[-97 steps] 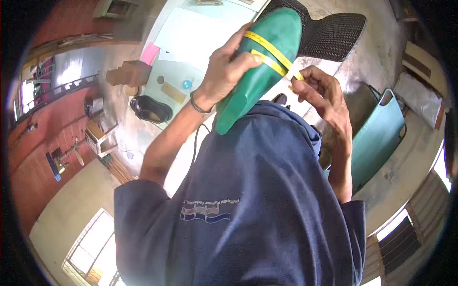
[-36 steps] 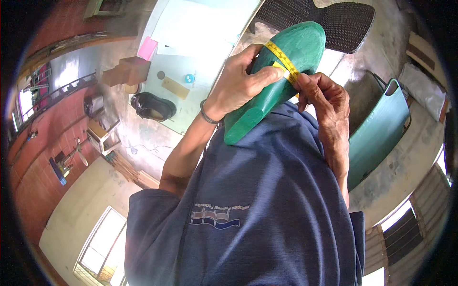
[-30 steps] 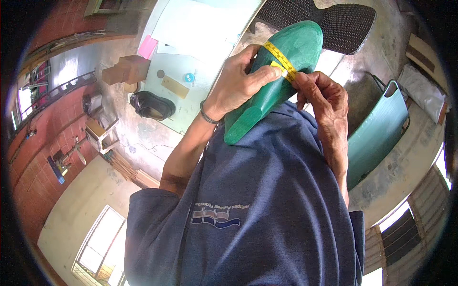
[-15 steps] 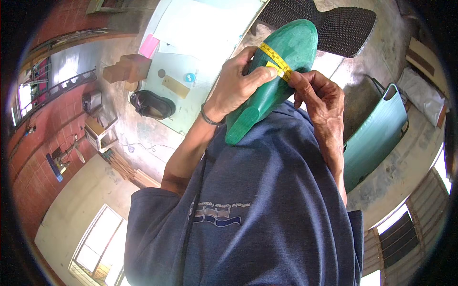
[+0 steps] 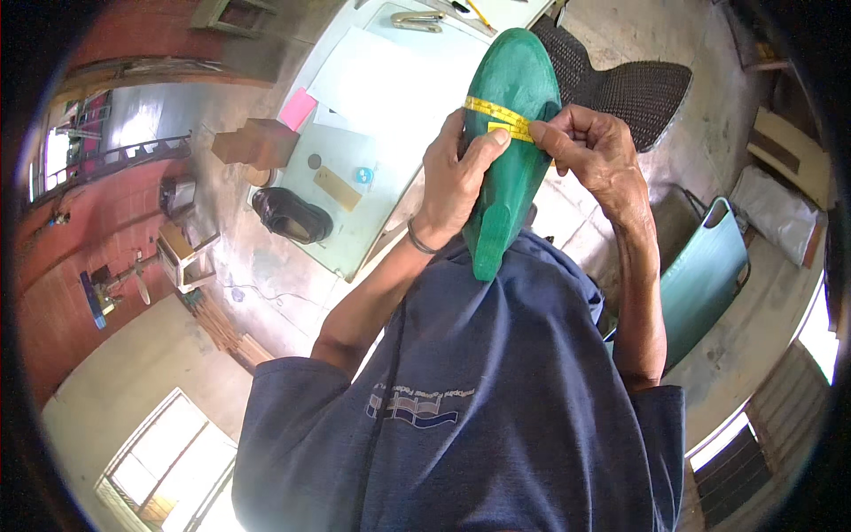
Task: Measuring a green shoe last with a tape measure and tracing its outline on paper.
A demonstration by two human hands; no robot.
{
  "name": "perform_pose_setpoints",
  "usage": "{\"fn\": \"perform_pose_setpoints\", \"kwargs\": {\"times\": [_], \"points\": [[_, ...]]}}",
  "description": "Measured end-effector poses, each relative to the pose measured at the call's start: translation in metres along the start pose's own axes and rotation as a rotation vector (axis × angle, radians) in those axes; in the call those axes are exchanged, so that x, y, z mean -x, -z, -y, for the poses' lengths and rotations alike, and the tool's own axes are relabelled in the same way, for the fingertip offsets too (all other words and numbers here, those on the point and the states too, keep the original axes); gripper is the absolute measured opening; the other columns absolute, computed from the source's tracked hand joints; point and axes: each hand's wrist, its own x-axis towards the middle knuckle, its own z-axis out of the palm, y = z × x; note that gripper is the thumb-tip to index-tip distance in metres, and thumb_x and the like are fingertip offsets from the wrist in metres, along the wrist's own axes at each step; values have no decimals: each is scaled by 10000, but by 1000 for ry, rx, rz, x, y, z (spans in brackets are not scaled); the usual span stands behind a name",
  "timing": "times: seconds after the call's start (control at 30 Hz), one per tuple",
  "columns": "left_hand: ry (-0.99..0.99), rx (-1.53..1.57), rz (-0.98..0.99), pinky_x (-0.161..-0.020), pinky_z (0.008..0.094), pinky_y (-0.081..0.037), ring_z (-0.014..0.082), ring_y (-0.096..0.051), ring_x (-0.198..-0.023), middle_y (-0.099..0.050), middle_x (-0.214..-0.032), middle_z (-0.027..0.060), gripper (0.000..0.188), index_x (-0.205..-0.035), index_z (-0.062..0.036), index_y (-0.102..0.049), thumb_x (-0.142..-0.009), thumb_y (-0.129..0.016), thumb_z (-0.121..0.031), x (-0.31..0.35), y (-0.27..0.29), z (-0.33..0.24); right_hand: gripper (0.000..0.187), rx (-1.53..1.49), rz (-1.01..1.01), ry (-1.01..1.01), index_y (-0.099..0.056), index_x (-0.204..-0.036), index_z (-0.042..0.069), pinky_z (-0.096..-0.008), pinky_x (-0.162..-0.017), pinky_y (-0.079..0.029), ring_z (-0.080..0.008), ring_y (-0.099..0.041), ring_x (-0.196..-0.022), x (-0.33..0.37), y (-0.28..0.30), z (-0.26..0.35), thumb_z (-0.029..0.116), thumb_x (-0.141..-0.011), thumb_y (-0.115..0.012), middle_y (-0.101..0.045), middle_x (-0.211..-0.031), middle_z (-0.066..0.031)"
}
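A green shoe last (image 5: 516, 75) is held up in front of my chest, its wide toe end pointing away and its narrow end near my shirt. Around its broad part runs a yellow measuring tape (image 5: 496, 111). My left hand (image 5: 456, 173) grips the last from the left, its thumb pressing on the tape. At the right side my right hand (image 5: 598, 155) pinches the tape between thumb and fingers, close against the last. The last hides the underside of the tape loop.
On the left, a pale table (image 5: 306, 191) bears white paper, a black shoe (image 5: 291, 215), brown blocks (image 5: 257, 144), a pink slip (image 5: 297, 108) and a stapler (image 5: 417, 19). Beyond the last stands a dark woven chair (image 5: 634, 84). A teal panel (image 5: 705, 275) leans at the right.
The last has swung from a rightward tilt to nearly upright in view and shifted left at its toe. Both hands moved with it, still holding last and tape.
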Motion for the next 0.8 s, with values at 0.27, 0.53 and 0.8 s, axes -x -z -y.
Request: {"fn": "perform_pose_setpoints", "kwargs": {"times": [0.27, 0.53, 0.8], "points": [[-70, 115, -43, -802, 259, -482, 121, -584, -908, -632, -1048, 76, 422, -1224, 39, -565, -936, -624, -263, 19, 1, 2, 257, 26, 101, 93, -706, -781, 0, -262, -507, -375, -58, -489, -555, 4, -1, 13, 228, -887, -760, -603, -633, -4], [-87, 152, -46, -758, 273, -497, 114, -590, -874, -637, -999, 87, 375, -1175, 47, -565, -936, -685, -216, 20, 5, 10, 258, -3, 114, 113, -716, -800, -2, -240, -497, -378, -53, -509, -555, 4, -4, 7, 233, -895, -763, -617, -640, -2], [-84, 152, -60, -745, 266, -496, 112, -585, -854, -635, -984, 86, 394, -1141, 48, -561, -931, -689, -260, 21, 5, 8, 261, 6, 108, 123, -720, -810, 7, -237, -495, -376, -46, -503, -558, 3, -6, 5, 249, -895, -765, -611, -637, 6]]}}
